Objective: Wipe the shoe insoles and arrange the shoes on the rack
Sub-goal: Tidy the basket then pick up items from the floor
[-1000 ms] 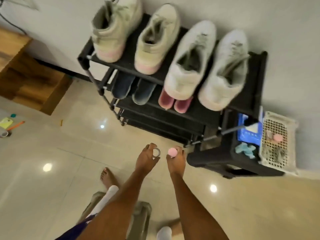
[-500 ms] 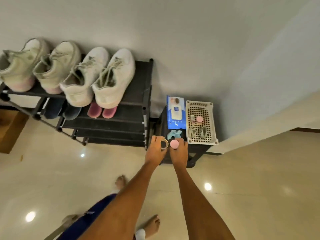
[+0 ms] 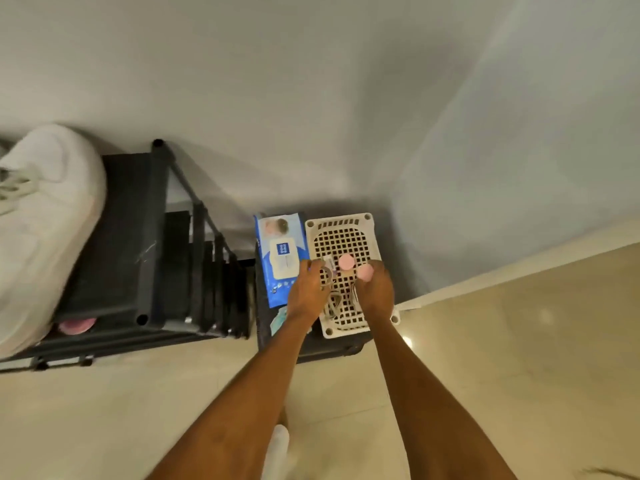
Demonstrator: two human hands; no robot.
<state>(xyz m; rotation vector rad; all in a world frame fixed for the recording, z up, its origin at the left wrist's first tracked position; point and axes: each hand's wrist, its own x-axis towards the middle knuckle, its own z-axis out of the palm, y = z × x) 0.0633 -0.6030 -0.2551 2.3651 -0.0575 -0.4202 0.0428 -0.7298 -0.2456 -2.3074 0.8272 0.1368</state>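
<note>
Hands are held over a white basket: a ring is pinched in the left grip, a pink disc in the right grip.

Both forearms extended forward, near-parallel; left hand fingers curled, pinching; right hand likewise pinching.

— What's different from a second ago?

— Both hands have travelled from the floor in front of the black tiered shoe rack to above the cream perforated plastic basket.

— Holding the same things?

— The left hand still pinches its small grey ring, the right hand its round pink disc, now just beside another pink disc lying in the basket.

— And the view?

— It swung right; one white lace-up sneaker remains visible.
</note>
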